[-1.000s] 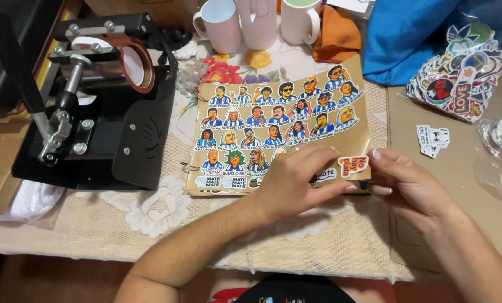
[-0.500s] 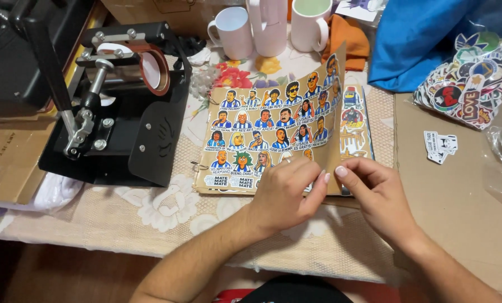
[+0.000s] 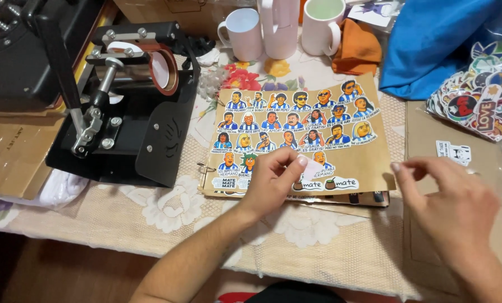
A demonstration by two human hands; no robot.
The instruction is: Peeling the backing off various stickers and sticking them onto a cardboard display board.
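Head view, left hand (image 3: 270, 179) on sticker sheet (image 3: 301, 134), right hand (image 3: 450, 207) apart

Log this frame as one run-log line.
left hand: fingers on sticker sheet | right hand: lifted beside sheet, empty | mug press: left of sheet | mugs: behind

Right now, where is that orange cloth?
In the head view the orange cloth lies at the far edge of the table, between a white mug and the blue fabric.
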